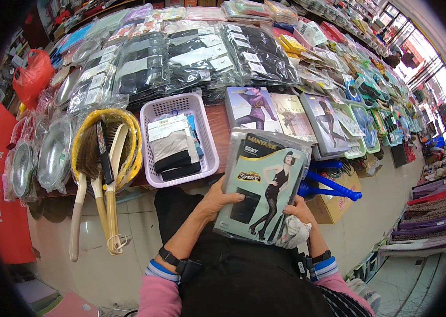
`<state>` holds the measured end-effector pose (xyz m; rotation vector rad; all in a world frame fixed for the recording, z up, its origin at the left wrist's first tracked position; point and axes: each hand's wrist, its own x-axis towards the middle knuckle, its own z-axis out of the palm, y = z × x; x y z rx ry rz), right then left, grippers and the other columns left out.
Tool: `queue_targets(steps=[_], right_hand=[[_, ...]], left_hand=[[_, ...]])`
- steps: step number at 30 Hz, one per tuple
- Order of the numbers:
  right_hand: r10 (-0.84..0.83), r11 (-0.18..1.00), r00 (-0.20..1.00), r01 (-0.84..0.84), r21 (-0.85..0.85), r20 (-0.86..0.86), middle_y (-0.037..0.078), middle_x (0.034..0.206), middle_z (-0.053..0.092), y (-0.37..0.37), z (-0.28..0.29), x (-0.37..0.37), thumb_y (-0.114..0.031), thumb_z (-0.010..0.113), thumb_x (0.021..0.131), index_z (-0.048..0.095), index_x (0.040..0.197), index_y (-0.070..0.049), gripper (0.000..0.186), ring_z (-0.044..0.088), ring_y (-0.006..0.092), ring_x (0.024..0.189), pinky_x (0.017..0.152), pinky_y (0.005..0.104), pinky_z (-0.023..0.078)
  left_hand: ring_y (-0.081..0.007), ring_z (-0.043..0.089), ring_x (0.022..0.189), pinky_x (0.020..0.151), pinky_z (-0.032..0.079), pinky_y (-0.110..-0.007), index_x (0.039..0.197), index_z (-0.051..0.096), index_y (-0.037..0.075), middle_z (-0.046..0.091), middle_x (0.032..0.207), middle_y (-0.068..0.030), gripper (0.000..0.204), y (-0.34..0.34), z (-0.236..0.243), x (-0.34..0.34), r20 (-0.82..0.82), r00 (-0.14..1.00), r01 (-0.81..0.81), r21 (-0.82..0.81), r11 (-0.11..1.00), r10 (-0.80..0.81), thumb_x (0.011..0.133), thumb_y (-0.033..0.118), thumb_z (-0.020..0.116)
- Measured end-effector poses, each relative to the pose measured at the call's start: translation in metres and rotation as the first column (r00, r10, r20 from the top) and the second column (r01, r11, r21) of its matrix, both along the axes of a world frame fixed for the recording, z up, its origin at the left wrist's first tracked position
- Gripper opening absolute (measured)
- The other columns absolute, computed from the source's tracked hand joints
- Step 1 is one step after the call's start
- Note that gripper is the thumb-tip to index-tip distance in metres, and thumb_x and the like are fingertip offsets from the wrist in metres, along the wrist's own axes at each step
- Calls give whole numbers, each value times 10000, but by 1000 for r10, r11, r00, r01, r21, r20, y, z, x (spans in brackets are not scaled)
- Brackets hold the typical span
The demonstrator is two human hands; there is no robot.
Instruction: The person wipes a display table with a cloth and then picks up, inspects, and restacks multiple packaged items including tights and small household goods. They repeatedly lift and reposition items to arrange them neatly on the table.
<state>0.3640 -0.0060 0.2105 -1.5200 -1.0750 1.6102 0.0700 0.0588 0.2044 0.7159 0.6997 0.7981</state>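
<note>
In front of my body I hold a flat, plastic-wrapped pack of tights, with a figure in black tights printed on its pale green front. My left hand grips its left edge, thumb on the front. On the opposite edge my right hand is closed, its thumb also over the front. A crumpled whitish cloth hangs beside the right hand at the pack's lower corner; whether the fingers hold it I cannot tell. Boxed tights lie on the table just beyond the pack.
A lilac plastic basket with folded grey and black garments stands at the table's front edge. Left of it, a yellow-rimmed basin holds long-handled brushes. Blue tubular objects jut out on the right above a cardboard box.
</note>
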Motion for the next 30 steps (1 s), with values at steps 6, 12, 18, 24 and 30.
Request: queue_targets(steps=[6,12,18,24,30], right_hand=[[78,996,985,-71,50,-154,62,1169,622,10,2,-19,-155,663,818,526,1307,10,534,572,142,1033,899,298,460],[-18,998,938,40,56,-347,268,966,661,10,-12,-18,-421,545,950,363,1432,8,671,521,104,559,507,228,458],[-53,998,928,62,14,-370,276,971,664,5,-24,-20,-388,507,975,384,1412,18,609,545,122,554,508,250,480],[-35,999,946,38,4,-322,256,963,676,7,-38,-36,-373,509,974,443,1377,2,554,582,127,580,529,251,489],[-210,952,942,259,166,-264,155,1081,682,6,-14,-22,-141,619,877,611,1225,-13,372,646,169,844,757,282,522]], left_hand=[[-171,611,1018,901,499,-311,1337,463,4,619,1156,-88,656,-6,-18,-23,95,990,-95,-89,992,103,735,23,723],[-195,614,1033,919,503,-323,1348,442,10,605,1184,-96,702,-7,-10,-59,101,942,-315,-66,947,320,702,9,718],[-212,660,939,818,573,-345,1299,465,-16,636,1112,-119,572,10,2,-97,167,847,-503,-55,862,505,773,-27,689],[-215,664,887,780,576,-340,1234,487,-24,641,1058,-130,478,31,-5,-112,9,770,-638,27,770,638,792,-81,663],[-244,596,1049,940,477,-341,1380,379,-59,576,1211,-169,693,35,-16,-116,-326,599,-680,274,680,731,765,-40,698]])
